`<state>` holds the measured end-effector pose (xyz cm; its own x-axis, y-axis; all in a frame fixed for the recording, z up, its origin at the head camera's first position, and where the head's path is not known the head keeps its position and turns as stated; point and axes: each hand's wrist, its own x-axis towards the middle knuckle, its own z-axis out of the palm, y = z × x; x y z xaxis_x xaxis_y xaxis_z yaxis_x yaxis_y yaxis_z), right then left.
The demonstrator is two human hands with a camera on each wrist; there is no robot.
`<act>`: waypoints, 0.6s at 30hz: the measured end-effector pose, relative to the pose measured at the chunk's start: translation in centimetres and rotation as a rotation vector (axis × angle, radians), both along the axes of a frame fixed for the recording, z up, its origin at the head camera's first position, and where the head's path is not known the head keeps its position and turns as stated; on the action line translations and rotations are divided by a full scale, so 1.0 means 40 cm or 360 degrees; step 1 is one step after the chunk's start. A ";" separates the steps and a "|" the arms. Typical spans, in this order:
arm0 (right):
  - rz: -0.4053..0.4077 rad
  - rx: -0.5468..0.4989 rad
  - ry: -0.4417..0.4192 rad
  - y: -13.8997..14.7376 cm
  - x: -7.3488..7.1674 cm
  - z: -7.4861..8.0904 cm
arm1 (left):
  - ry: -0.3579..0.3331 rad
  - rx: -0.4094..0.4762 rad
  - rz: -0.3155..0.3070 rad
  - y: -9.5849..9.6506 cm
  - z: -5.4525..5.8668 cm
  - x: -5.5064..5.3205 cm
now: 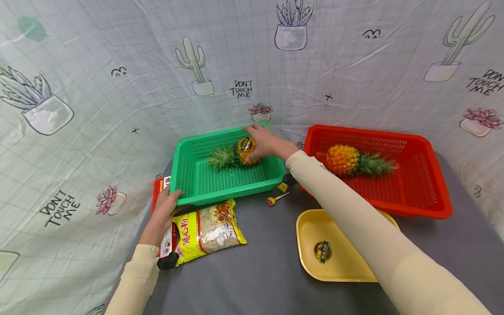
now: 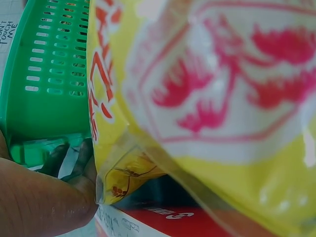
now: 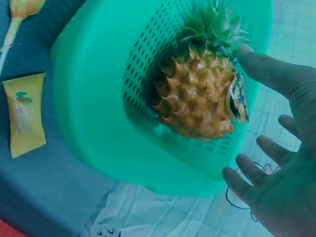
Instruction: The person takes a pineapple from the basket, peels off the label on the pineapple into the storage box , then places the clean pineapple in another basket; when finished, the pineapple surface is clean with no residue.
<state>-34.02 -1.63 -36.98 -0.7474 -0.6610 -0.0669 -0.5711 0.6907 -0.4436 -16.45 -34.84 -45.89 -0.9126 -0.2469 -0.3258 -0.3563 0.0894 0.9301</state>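
Note:
In the green basket lies a pineapple with a dark round label, its leafy crown toward the left in the head view. Above its fruit end is my right hand. The right wrist view shows that hand's fingers spread and apart from the fruit, thumb tip beside the crown. My left hand grips the basket's near left corner, thumb and fingers at the rim. Close to the left wrist lies a yellow bag of macaroni, with a red and white box partly hidden next to it.
A red basket holding a second pineapple stands to the right. My right sleeve crosses above a yellow tray with a round label. Between the baskets lie a lollipop and a small yellow packet. A printed cloth hangs behind.

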 end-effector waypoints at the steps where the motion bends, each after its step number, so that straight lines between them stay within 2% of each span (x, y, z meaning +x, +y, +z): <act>1: -0.0005 0.0005 -0.0001 -0.003 -0.004 -0.003 | 0.0001 -0.0006 0.0000 0.001 0.000 -0.001; 10: -0.0053 0.0106 0.0022 -0.041 -0.042 -0.042 | 0.0013 0.0001 0.0010 -0.004 -0.008 0.000; 18: -0.0089 0.0158 -0.0009 -0.054 -0.051 -0.069 | 0.0027 0.0004 0.0003 0.000 -0.006 -0.001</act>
<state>-36.08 -3.78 -39.75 -0.7823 -0.6083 -0.1341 -0.5282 0.7620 -0.3748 -16.51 -34.84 -46.12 -0.9174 -0.2480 -0.3111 -0.3408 0.0864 0.9362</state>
